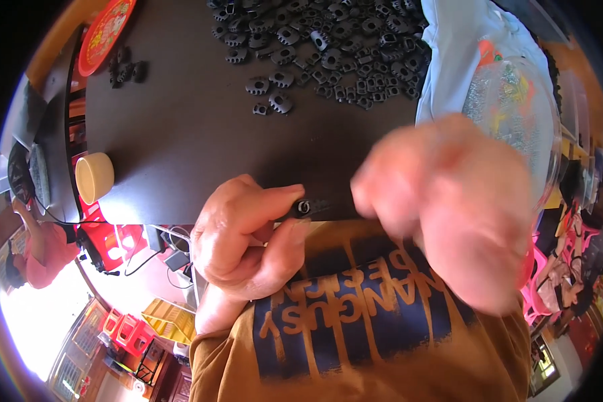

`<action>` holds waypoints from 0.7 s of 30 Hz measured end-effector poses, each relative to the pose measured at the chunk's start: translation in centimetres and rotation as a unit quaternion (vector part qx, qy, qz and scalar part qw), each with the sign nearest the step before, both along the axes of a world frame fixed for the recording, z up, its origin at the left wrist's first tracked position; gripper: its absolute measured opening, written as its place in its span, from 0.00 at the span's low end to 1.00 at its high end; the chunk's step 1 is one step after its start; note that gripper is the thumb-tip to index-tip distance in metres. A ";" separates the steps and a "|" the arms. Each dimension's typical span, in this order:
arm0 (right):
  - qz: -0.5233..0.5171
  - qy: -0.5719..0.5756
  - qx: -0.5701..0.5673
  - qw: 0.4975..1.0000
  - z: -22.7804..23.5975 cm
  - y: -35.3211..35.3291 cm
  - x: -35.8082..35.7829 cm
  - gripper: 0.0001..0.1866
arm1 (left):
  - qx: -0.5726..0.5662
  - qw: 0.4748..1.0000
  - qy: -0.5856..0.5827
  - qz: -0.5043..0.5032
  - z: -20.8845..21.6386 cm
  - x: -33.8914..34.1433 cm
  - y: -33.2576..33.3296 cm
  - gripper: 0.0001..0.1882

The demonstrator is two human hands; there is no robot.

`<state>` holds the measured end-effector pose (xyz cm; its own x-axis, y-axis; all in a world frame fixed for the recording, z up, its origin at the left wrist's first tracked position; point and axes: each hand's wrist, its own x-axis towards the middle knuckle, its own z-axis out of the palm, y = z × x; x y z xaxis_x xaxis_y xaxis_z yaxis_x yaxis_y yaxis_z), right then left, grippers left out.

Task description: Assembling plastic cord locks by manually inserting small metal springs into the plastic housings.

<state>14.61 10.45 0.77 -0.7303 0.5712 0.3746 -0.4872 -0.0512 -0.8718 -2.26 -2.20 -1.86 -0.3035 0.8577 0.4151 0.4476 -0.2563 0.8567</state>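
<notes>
Between the thumb and forefinger of my left hand is a small black plastic piece with a shiny ring-like end. It is held just above the near edge of the dark table. My right hand is raised to the right of it, apart from the piece and smeared by motion. Its fingers look bent, but whether they hold anything is hidden. Across the far side of the table lies a pile of black toothed plastic pieces, like claw clip halves. A few toothed pieces lie loose in front of the pile.
A small cluster of black pieces lies at the far left, beside a red round tray. A yellowish cup stands at the left edge. Light blue cloth and a clear plastic container are on the right.
</notes>
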 end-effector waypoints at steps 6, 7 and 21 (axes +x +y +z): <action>0.028 -0.162 0.025 0.986 -2.0 -0.9 -0.6 0.19 | -0.017 1.000 0.023 0.005 0.4 0.0 0.4 0.15; 0.037 -0.152 0.017 0.988 -2.2 -1.0 -0.7 0.19 | -0.020 0.999 0.033 0.005 0.4 0.0 0.5 0.15; 0.072 -0.155 -0.210 0.963 -2.7 -1.3 -1.0 0.10 | -0.094 0.914 -0.395 -0.018 1.0 0.8 0.6 0.20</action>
<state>13.59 9.11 -1.92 -0.8526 0.5095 -0.1162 -0.1689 -0.4791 -0.8613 -1.50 -1.61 -0.88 -0.4142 0.9068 -0.0778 -0.3358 -0.0728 0.9391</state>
